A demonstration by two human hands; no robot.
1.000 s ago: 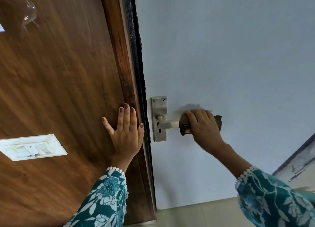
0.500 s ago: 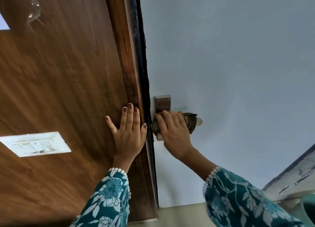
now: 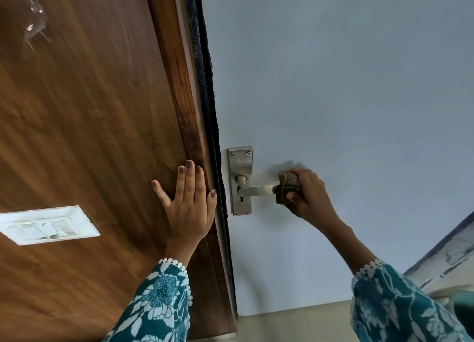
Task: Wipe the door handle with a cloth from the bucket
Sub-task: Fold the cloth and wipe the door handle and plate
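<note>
A brushed-metal door handle [image 3: 257, 190] juts from its plate on a pale blue door [image 3: 333, 85], its free end wrapped in a brown cloth [image 3: 286, 187] squeezed in the right hand [image 3: 306, 196]. The left hand [image 3: 191, 203], fingers spread, presses flat on the wooden panel [image 3: 89, 110] beside a white switch plate [image 3: 46, 225].

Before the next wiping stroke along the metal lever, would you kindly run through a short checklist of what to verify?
1. Brown woven cloth wrapped round the free end of the silver metal lever handle: ok.
2. Right hand gripping the cloth: ok.
3. Left hand flat on the brown wooden panel: ok.
4. Lever's bare stretch towards the steel backplate unobstructed: ok.
5. Cloth damp enough: cannot tell.
</note>
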